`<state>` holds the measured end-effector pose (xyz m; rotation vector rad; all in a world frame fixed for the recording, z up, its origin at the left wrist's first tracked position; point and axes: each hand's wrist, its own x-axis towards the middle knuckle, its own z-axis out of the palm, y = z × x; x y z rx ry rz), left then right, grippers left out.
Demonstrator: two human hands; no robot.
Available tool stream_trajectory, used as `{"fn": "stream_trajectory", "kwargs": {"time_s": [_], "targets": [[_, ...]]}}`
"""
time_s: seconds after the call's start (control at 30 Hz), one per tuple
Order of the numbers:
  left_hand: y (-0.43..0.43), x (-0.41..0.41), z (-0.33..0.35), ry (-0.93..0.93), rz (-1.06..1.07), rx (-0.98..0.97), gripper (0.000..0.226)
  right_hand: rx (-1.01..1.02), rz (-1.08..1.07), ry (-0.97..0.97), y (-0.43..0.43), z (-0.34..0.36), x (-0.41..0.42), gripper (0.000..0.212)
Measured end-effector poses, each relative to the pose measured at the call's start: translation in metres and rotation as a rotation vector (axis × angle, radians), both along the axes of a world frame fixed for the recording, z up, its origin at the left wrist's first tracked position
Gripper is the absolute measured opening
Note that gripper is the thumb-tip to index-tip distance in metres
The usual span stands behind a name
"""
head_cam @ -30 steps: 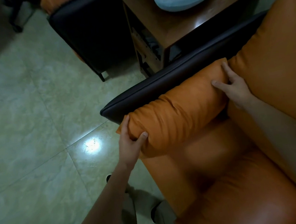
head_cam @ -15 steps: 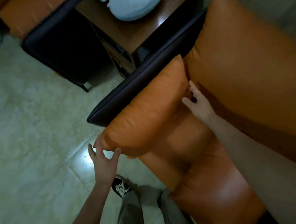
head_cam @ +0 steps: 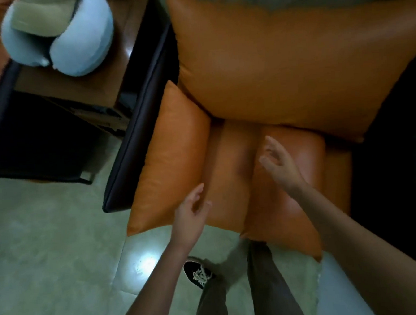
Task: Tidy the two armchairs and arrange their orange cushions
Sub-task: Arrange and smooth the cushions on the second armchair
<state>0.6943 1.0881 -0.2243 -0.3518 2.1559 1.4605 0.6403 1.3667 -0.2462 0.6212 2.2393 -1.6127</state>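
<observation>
I look straight down on an armchair with a dark arm (head_cam: 136, 137). An orange side cushion (head_cam: 173, 164) lies along that arm. A large orange back cushion (head_cam: 281, 61) leans at the top, and the orange seat cushion (head_cam: 232, 170) lies below it. My left hand (head_cam: 191, 215) hovers at the near end of the side cushion, fingers relaxed, holding nothing. Over the seat, my right hand (head_cam: 278, 162) is open and empty. A second armchair's dark side (head_cam: 28, 135) shows at the left.
A wooden side table (head_cam: 112, 73) stands between the chairs, carrying a light blue neck pillow (head_cam: 71, 44). Pale tiled floor (head_cam: 49, 254) fills the lower left with a light glare. My legs and a black shoe (head_cam: 198, 273) are in front of the seat.
Both hands have let go of the side cushion, which now lies flat against the arm. My view has swung right, over the seat, and both hands have moved over it.
</observation>
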Motion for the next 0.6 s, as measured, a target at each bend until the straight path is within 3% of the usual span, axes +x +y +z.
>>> {"fn": "stream_trajectory", "kwargs": {"time_s": [0.23,0.4,0.6], "targets": [[0.048,-0.020,-0.002,-0.013,-0.360,-0.040,0.049,0.015,-0.372,-0.006,0.038,0.008,0.110,0.055],[0.106,-0.030,-0.018,-0.072,-0.555,-0.084,0.063,-0.028,-0.541,-0.076,0.055,-0.011,0.161,0.063],[0.163,-0.033,-0.040,-0.248,-0.565,-0.043,0.088,-0.100,-0.600,-0.195,0.046,-0.033,0.205,0.067]]}}
